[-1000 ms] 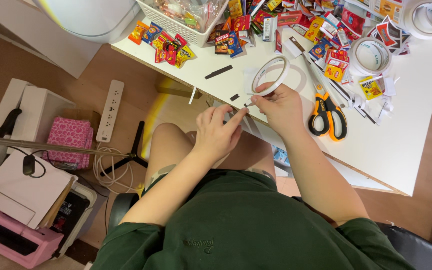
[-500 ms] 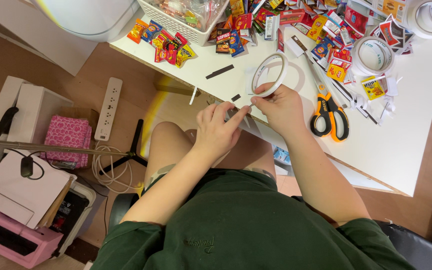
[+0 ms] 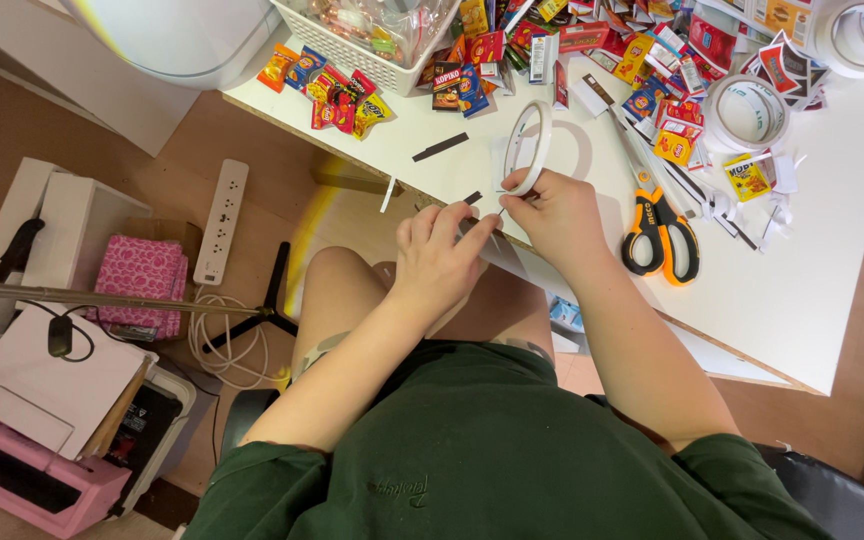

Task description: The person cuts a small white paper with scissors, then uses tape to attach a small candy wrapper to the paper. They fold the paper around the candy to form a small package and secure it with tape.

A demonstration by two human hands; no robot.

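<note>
My right hand (image 3: 557, 215) holds a thin white roll of double-sided tape (image 3: 530, 147) upright on its edge over the white table (image 3: 802, 290). My left hand (image 3: 439, 258) pinches the loose end of the tape, drawn out toward the table's near edge, close to the right hand's fingers. A small white strip of paper (image 3: 502, 250) lies under both hands at the table edge. Orange-and-black scissors (image 3: 658, 232) rest just to the right of my right hand.
Many small colourful snack-packet cutouts (image 3: 652, 60) cover the far part of the table, with two larger tape rolls (image 3: 747, 112) and a white basket (image 3: 372, 50). Short black strips (image 3: 440, 148) lie near the edge. On the floor: a power strip (image 3: 222, 222), cables, pink boxes (image 3: 142, 285).
The tape roll has tipped up from lying nearly flat to standing on edge. Both hands have stayed at the table edge, fingers working closer together.
</note>
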